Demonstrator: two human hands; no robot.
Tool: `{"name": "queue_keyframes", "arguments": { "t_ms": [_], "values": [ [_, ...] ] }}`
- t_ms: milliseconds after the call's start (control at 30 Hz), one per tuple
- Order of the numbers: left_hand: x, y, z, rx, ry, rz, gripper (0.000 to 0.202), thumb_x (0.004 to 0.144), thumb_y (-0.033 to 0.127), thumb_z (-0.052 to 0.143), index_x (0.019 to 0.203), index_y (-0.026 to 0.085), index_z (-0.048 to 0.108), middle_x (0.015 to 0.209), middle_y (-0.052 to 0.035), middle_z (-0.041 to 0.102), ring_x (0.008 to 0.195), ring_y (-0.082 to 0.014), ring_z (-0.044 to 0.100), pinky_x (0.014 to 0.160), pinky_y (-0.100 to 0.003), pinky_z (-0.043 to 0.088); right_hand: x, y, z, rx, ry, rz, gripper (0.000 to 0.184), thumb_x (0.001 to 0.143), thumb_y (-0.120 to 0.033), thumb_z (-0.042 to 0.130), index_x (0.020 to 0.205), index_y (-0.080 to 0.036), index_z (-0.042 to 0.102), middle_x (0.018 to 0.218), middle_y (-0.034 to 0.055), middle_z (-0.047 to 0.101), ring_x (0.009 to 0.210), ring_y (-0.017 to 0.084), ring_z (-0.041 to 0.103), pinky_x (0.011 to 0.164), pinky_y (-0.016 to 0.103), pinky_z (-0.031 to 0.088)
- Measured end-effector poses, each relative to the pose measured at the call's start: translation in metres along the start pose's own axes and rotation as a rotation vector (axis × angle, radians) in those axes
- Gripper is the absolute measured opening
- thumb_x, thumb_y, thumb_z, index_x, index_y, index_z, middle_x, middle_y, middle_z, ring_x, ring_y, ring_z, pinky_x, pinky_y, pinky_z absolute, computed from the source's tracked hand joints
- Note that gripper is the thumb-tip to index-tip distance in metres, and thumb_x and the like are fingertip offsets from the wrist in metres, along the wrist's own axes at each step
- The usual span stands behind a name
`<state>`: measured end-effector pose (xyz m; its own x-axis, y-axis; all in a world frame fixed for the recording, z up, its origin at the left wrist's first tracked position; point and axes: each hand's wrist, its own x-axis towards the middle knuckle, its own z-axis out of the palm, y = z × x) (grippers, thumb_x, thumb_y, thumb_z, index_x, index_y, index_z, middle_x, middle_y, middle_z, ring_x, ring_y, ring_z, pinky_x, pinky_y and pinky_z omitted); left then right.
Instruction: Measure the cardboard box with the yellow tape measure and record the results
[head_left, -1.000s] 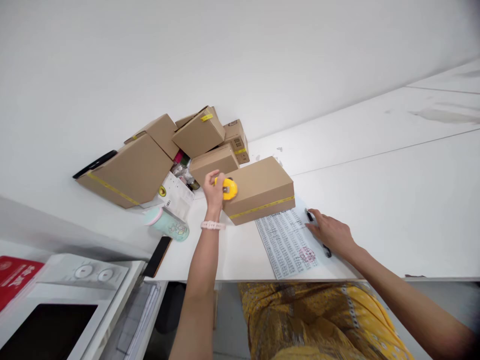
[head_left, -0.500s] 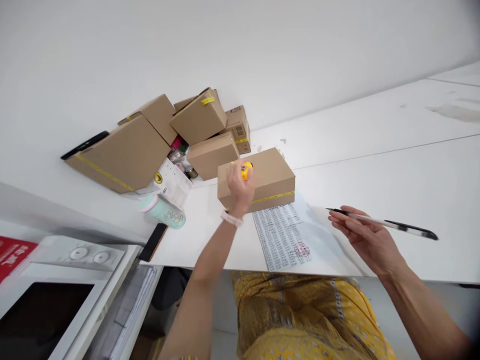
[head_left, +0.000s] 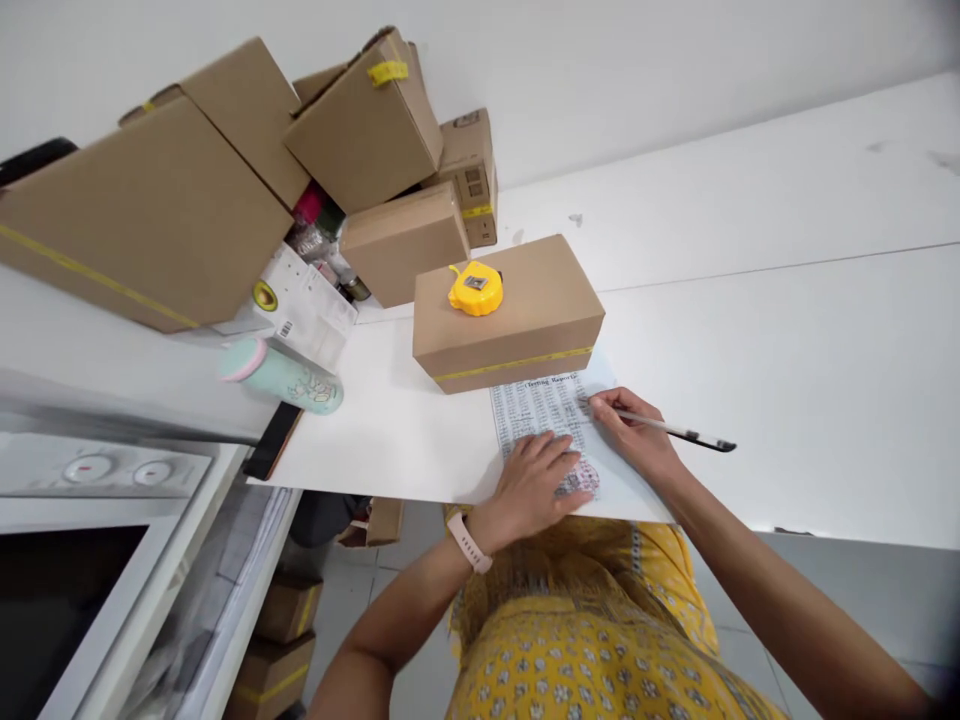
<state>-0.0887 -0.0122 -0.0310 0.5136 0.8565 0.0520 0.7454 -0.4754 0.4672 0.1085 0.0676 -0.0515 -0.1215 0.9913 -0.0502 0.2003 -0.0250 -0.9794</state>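
Observation:
My left hand (head_left: 541,474) lies flat with fingers spread on the lower part of a printed sheet (head_left: 536,408), partly covering a round red stamp (head_left: 583,480). In my right hand (head_left: 631,428) is a pen (head_left: 684,432), its tip at the sheet's upper right. Just beyond the sheet stands a closed cardboard box (head_left: 517,345) with yellow tape along its side, hiding the sheet's top edge. A yellow tape measure (head_left: 477,289) rests on top of that box.
Several cardboard boxes (head_left: 367,130) are stacked at the back left against the wall. A mint bottle (head_left: 289,378) lies near a dark flat object (head_left: 274,440) at the table's left edge. A white microwave (head_left: 105,520) stands lower left. The white table (head_left: 757,370) stretches right.
My left hand has let go of the tape measure on the box and come down onto the sheet. My right hand has brought the pen left to the paper. The view has shifted closer.

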Motion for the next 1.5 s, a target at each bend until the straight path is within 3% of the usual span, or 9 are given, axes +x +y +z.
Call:
{"name": "queue_keyframes", "arguments": {
  "t_ms": [67, 167, 267, 333, 467, 600, 833, 1167, 1500],
  "values": [
    [0.024, -0.012, -0.009, -0.057, 0.016, 0.007, 0.027, 0.096, 0.037, 0.057, 0.115, 0.018, 0.064, 0.12, -0.0088, 0.069, 0.117, -0.027, 0.057, 0.102, -0.042, 0.045, 0.001, 0.006, 0.003, -0.048, 0.089, -0.045, 0.036, 0.089, -0.056, 0.06, 0.077, -0.022, 0.062, 0.067, -0.0006, 0.058, 0.063, 0.015, 0.052, 0.057, 0.029, 0.04],
    [0.063, -0.033, -0.015, -0.106, 0.047, -0.01, 0.009, 0.094, 0.021, 0.057, 0.1, 0.021, 0.065, 0.101, -0.0052, 0.07, 0.105, -0.023, 0.059, 0.095, -0.036, 0.047, 0.002, 0.01, 0.0, -0.017, 0.144, -0.055, 0.032, 0.088, -0.054, 0.063, 0.081, -0.023, 0.06, 0.071, -0.0011, 0.058, 0.062, 0.014, 0.048, 0.056, 0.028, 0.038],
    [0.09, -0.049, -0.013, -0.161, 0.067, -0.018, 0.01, 0.088, 0.013, 0.062, 0.093, 0.022, 0.062, 0.096, -0.003, 0.067, 0.101, -0.0214, 0.059, 0.091, -0.034, 0.047, 0.001, 0.012, -0.006, -0.009, 0.141, -0.003, 0.032, 0.08, -0.05, 0.074, 0.091, -0.023, 0.062, 0.084, 0.0015, 0.065, 0.068, 0.015, 0.053, 0.059, 0.028, 0.041],
    [0.097, -0.055, -0.01, -0.201, 0.075, -0.026, 0.018, 0.083, 0.01, 0.067, 0.095, 0.022, 0.06, 0.093, -0.0017, 0.066, 0.097, -0.0209, 0.059, 0.09, -0.034, 0.046, -0.001, 0.013, -0.008, -0.017, 0.122, 0.021, 0.029, 0.082, -0.048, 0.072, 0.091, -0.023, 0.06, 0.081, 0.0007, 0.063, 0.064, 0.014, 0.051, 0.056, 0.027, 0.039],
    [0.096, -0.058, -0.007, -0.271, 0.09, -0.052, 0.033, 0.079, 0.011, 0.071, 0.105, 0.023, 0.055, 0.097, -0.0004, 0.065, 0.099, -0.0213, 0.059, 0.092, -0.036, 0.043, -0.007, 0.008, -0.009, -0.088, 0.054, 0.009, 0.025, 0.092, -0.045, 0.061, 0.083, -0.023, 0.055, 0.069, -0.0024, 0.053, 0.056, 0.011, 0.042, 0.048, 0.025, 0.032],
    [0.095, -0.057, -0.006, -0.317, 0.096, -0.079, 0.037, 0.078, 0.01, 0.072, 0.109, 0.023, 0.054, 0.097, 0.0001, 0.065, 0.1, -0.0214, 0.059, 0.092, -0.036, 0.04, -0.008, 0.004, -0.008, -0.148, -0.007, 0.019, 0.019, 0.092, -0.041, 0.062, 0.09, -0.024, 0.056, 0.074, -0.0011, 0.058, 0.057, 0.012, 0.046, 0.047, 0.025, 0.034],
    [0.097, -0.058, -0.004, -0.358, 0.071, -0.103, 0.036, 0.08, 0.013, 0.072, 0.11, 0.024, 0.055, 0.098, 0.0012, 0.067, 0.103, -0.022, 0.058, 0.093, -0.036, 0.037, -0.001, 0.012, -0.002, -0.261, 0.085, -0.005, 0.028, 0.089, -0.038, 0.065, 0.073, -0.024, 0.047, 0.057, -0.0052, 0.048, 0.049, 0.01, 0.035, 0.045, 0.025, 0.029],
    [0.096, -0.059, -0.004, -0.347, 0.059, -0.091, 0.037, 0.08, 0.013, 0.073, 0.112, 0.023, 0.055, 0.099, 0.0016, 0.068, 0.105, -0.0218, 0.058, 0.093, -0.036, 0.037, -0.002, 0.01, -0.001, -0.361, 0.06, -0.064, 0.025, 0.09, -0.036, 0.062, 0.074, -0.024, 0.047, 0.057, -0.0054, 0.05, 0.047, 0.01, 0.037, 0.044, 0.024, 0.031],
    [0.096, -0.06, -0.001, -0.347, 0.066, -0.094, 0.036, 0.082, 0.015, 0.072, 0.112, 0.025, 0.055, 0.099, 0.0018, 0.069, 0.105, -0.0226, 0.058, 0.091, -0.036, 0.037, -0.002, 0.007, 0.0, -0.356, 0.049, -0.032, 0.027, 0.091, -0.04, 0.061, 0.073, -0.024, 0.048, 0.057, -0.0034, 0.052, 0.048, 0.011, 0.038, 0.045, 0.025, 0.032]
  ]
}}
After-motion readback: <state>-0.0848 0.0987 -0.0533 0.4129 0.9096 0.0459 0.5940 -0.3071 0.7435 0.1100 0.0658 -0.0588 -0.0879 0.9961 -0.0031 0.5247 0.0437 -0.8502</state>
